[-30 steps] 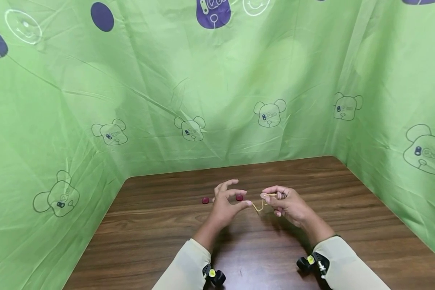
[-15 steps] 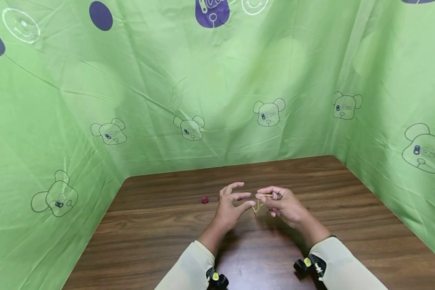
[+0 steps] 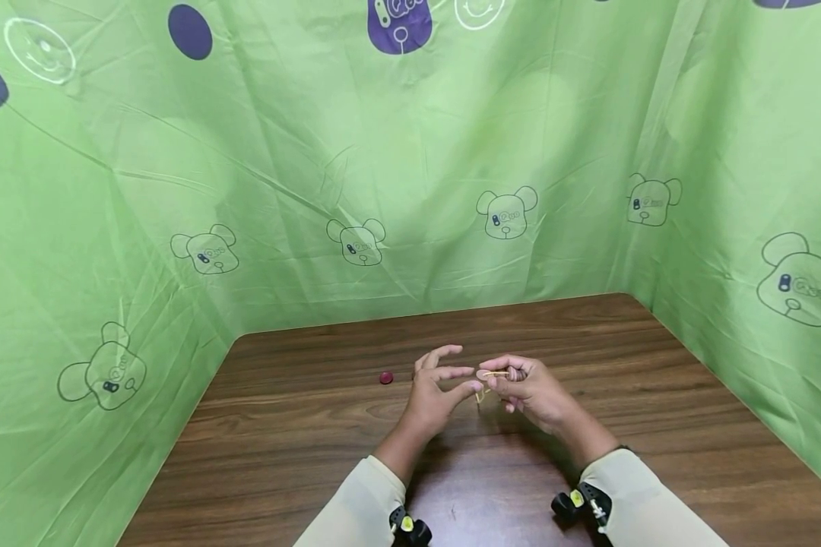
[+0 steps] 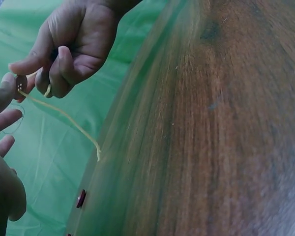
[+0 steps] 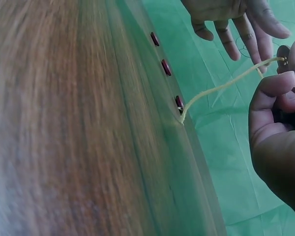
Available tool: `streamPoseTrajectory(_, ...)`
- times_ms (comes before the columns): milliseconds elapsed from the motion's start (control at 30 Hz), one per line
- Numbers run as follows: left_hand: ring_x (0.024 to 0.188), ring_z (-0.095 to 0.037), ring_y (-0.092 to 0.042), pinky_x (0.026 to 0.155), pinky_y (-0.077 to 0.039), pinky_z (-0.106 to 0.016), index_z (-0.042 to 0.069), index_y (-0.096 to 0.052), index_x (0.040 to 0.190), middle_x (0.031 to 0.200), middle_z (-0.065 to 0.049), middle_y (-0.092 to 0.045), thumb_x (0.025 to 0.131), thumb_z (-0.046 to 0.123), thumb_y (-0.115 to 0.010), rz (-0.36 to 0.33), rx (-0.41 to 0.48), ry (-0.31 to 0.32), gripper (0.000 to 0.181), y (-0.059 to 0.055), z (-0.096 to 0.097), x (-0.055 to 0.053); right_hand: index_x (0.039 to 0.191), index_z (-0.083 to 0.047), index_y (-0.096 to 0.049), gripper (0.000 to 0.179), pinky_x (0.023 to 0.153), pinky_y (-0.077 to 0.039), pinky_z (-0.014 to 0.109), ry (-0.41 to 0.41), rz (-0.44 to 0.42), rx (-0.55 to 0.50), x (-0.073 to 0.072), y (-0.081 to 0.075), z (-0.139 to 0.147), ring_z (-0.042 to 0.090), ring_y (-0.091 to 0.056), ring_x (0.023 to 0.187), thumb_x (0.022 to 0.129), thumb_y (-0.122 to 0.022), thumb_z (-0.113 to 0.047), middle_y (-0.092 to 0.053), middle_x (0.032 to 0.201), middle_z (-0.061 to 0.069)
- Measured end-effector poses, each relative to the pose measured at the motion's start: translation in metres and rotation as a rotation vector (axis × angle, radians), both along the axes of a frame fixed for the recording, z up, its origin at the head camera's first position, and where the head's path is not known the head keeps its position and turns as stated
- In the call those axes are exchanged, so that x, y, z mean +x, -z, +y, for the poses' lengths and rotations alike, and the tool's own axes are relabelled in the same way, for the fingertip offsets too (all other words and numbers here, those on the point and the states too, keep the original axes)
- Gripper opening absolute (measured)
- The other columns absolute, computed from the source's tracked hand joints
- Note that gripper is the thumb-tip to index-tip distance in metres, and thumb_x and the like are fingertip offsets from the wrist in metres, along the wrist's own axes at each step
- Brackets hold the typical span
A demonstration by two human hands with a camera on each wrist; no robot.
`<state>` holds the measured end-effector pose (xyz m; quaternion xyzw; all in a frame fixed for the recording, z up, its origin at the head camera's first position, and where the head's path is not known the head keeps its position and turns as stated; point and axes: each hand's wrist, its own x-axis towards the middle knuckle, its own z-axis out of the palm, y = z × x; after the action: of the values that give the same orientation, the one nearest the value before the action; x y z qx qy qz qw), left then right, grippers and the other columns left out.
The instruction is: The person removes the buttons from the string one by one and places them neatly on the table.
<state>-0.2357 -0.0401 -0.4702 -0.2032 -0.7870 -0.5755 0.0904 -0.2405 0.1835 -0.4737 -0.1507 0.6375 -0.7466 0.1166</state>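
Observation:
My right hand (image 3: 530, 389) pinches a pale round button (image 3: 482, 374) between thumb and forefinger. A yellow string (image 4: 64, 115) passes through the button's holes and hangs with a loose end in both wrist views. Something striped and dark sits among the right hand's curled fingers; its kind is hidden. Beside the button, my left hand (image 3: 432, 395) has its thumb and forefinger spread apart, the tips close to it. Whether they touch the button, I cannot tell. Red buttons (image 5: 166, 67) lie on the table in the right wrist view; a single red button (image 3: 386, 377) shows in the head view.
The brown wooden table (image 3: 301, 448) spreads under both hands. Green patterned cloth (image 3: 410, 152) rises behind it and along both sides.
My right hand has moved left with the button, closing the gap to the left hand. The left hand has shifted slightly right, now covering a red button that showed behind it.

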Motion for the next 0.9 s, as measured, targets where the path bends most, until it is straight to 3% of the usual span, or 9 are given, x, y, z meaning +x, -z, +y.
streamPoseTrajectory(167, 0.158, -0.038, -0.031, 0.128, -0.021, -0.069, 0.007, -0.087, 0.109, 0.156, -0.005, -0.062, 0.091, 0.021, -0.090, -0.027, 0.005, 0.021, 0.023, 0.0009, -0.0002, -0.0001, 0.123, -0.008, -0.076, 0.020, 0.058, -0.050, 0.019, -0.043, 0.019, -0.028, 0.0012, 0.0001, 0.0000, 0.003, -0.057, 0.067, 0.104, -0.071, -0.003, -0.080, 0.092, -0.008)
streamPoseTrajectory(367, 0.157, -0.037, -0.034, 0.127, -0.023, -0.069, 0.008, -0.087, 0.108, 0.155, -0.006, -0.063, 0.091, 0.021, -0.090, -0.014, 0.014, 0.026, 0.021, 0.0011, -0.0003, 0.0006, 0.119, -0.015, -0.077, 0.020, 0.058, -0.048, 0.018, -0.073, 0.022, -0.044, 0.0012, 0.0012, -0.0006, 0.001, -0.053, 0.063, 0.104, -0.071, -0.003, -0.077, 0.089, -0.009)
streamPoseTrajectory(633, 0.154, -0.034, -0.036, 0.127, -0.024, -0.064, 0.007, -0.087, 0.105, 0.153, -0.005, -0.064, 0.090, 0.021, -0.091, 0.013, 0.034, 0.008, 0.020, 0.0012, 0.0019, 0.0019, 0.115, -0.016, -0.078, 0.021, 0.058, -0.048, 0.017, -0.072, 0.026, -0.049, 0.0013, 0.0017, -0.0009, 0.001, -0.055, 0.064, 0.103, -0.071, -0.001, -0.081, 0.094, -0.008)
streamPoseTrajectory(800, 0.152, -0.033, -0.038, 0.126, -0.025, -0.060, 0.008, -0.088, 0.102, 0.152, -0.009, -0.065, 0.090, 0.018, -0.091, 0.044, 0.053, 0.004, 0.016, 0.0015, 0.0028, 0.0023, 0.118, -0.014, -0.078, 0.020, 0.059, -0.048, 0.019, -0.066, 0.019, -0.055, 0.0024, 0.0005, -0.0018, 0.001, -0.054, 0.065, 0.103, -0.072, -0.002, -0.081, 0.094, -0.008)
streamPoseTrajectory(900, 0.153, -0.031, -0.038, 0.126, -0.024, -0.060, 0.010, -0.088, 0.101, 0.153, -0.006, -0.065, 0.091, 0.019, -0.090, 0.047, 0.058, 0.003, 0.014, 0.0016, 0.0031, 0.0024, 0.120, -0.012, -0.078, 0.020, 0.059, -0.048, 0.019, -0.058, 0.019, -0.053, 0.0033, -0.0008, -0.0023, 0.001, -0.052, 0.064, 0.103, -0.072, -0.003, -0.080, 0.091, -0.008)
